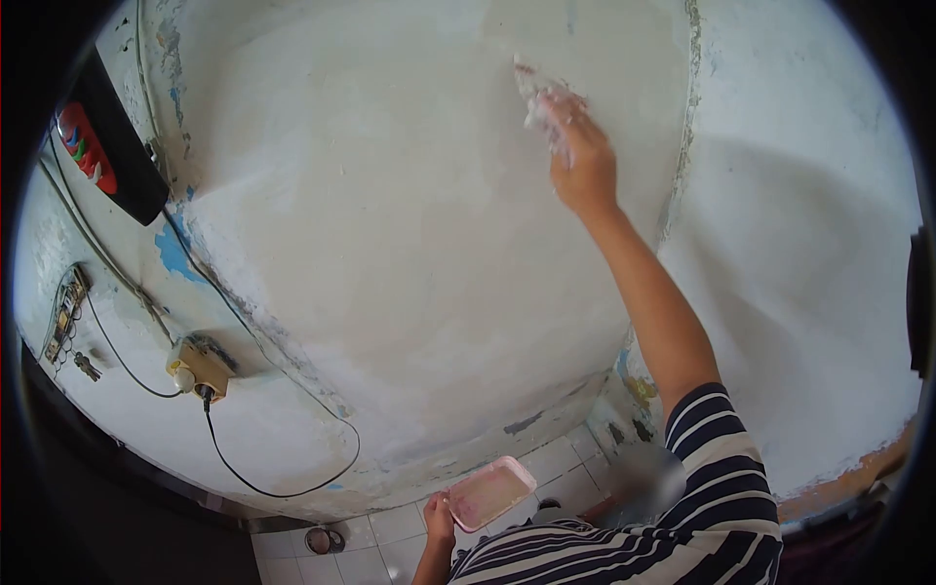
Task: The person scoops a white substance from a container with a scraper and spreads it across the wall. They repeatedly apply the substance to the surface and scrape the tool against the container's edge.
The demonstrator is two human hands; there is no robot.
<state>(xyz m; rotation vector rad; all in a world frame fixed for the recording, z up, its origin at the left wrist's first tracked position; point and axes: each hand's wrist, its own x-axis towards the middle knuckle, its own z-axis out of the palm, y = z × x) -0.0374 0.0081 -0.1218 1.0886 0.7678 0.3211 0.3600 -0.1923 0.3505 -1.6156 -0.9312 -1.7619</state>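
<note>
My right hand (585, 161) is raised against the wall (390, 195), its fingers closed around a putty knife (529, 86) smeared with white filler. The blade points up and to the left, and it appears to touch the plaster. White paste also coats my fingers, and they hide the knife's handle. Low in the view my left hand (441, 517) grips a shallow pink tray (515, 470) by its left edge. Pale residue lines the inside of the tray.
At left, a power socket (200, 372) with cables sits on the wall near a key rack (66, 314). Above it hangs a black and red object (107, 146). A rough corner (682, 146) meets the right wall. A round container (324, 539) stands on the tiled floor (395, 524).
</note>
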